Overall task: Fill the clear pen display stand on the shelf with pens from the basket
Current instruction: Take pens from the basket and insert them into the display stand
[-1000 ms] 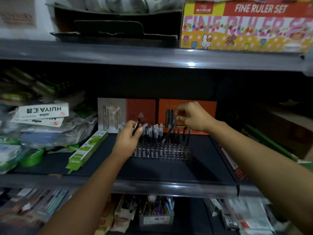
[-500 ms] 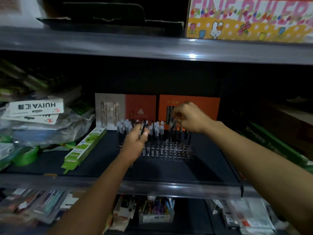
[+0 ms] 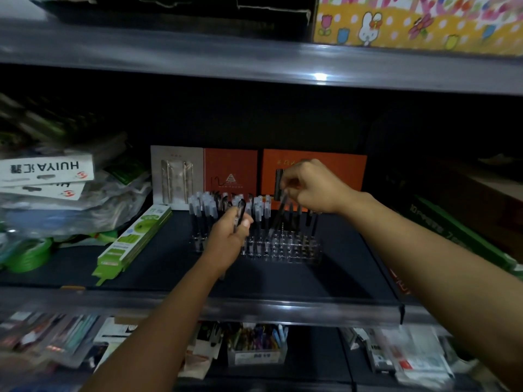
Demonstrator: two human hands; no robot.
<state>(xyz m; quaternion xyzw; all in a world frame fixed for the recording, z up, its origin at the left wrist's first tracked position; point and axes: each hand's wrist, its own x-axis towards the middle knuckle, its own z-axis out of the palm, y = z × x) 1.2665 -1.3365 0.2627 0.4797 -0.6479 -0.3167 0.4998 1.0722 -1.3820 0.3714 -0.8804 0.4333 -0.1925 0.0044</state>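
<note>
The clear pen display stand sits mid-shelf on the dark shelf board. Several capped pens stand upright in its left rows, and a few dark pens lean in the right rows. My left hand is in front of the stand's left half, fingers closed around dark pens held upright. My right hand is above the stand's right half, pinching the top of a dark pen that slants down into the stand. The basket is out of view.
Orange and grey boxes stand behind the stand. A green flat pack lies to its left, beside bagged goods. A green-edged box lies at the right. A metal shelf runs overhead; a lower shelf holds a small pen tub.
My left hand has shifted right, across the front of the stand, with its pens. My right hand stays over the stand's right half on its slanted pen. The camera has tilted down.
</note>
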